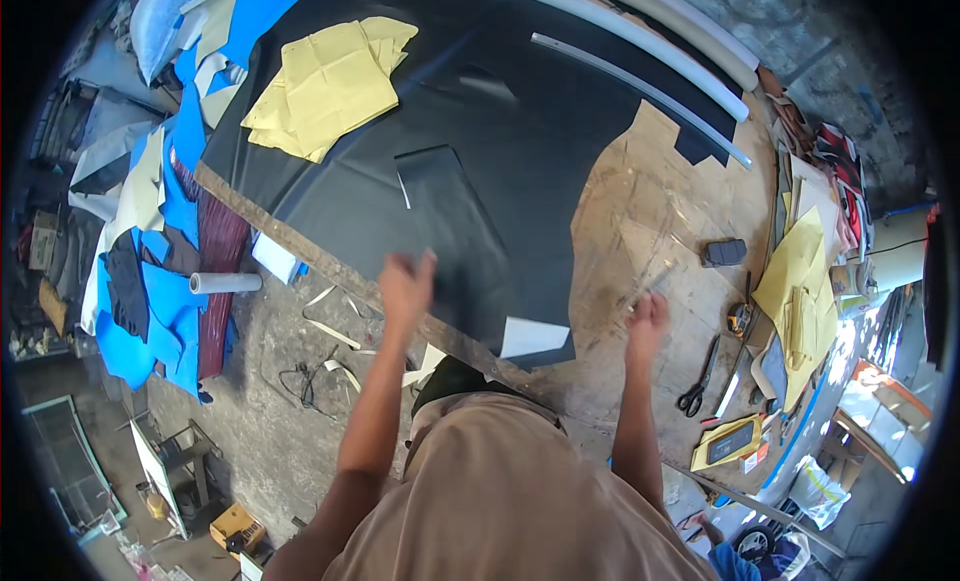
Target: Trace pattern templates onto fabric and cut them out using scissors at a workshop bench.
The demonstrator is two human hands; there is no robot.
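- Black sheet material [540, 121], smooth: spread from the upper left of the frame through its centre; its right edge curves down beside bare board.
- Black strip [450, 196], centre: lies on the sheet (whether a separate piece or a fold cannot be told), a narrow white edge showing at its left.
- White patch [535, 338], below centre: at the sheet's lower corner.
- Wooden worktop [625, 251]: brown, marked; its near edge slants from the left toward the lower centre. Open room lies right of centre, between sheet and tools.
- Left hand [405, 289], left of centre: blurred, over the near edge, thumb and fingers somewhat apart; contact with the sheet cannot be told.
- Right hand [648, 316], right of centre: fingers curled in, over bare board; a thin blurred thing shows by the fingertips, grip uncertain.
- Metal ruler [640, 96], upper right: slanting along the sheet's far part.
- Yellow sheets [335, 81], upper left: stacked on the black.
- Black block [724, 253], tape measure [740, 319] and scissors [697, 381], right: bounding the open board.
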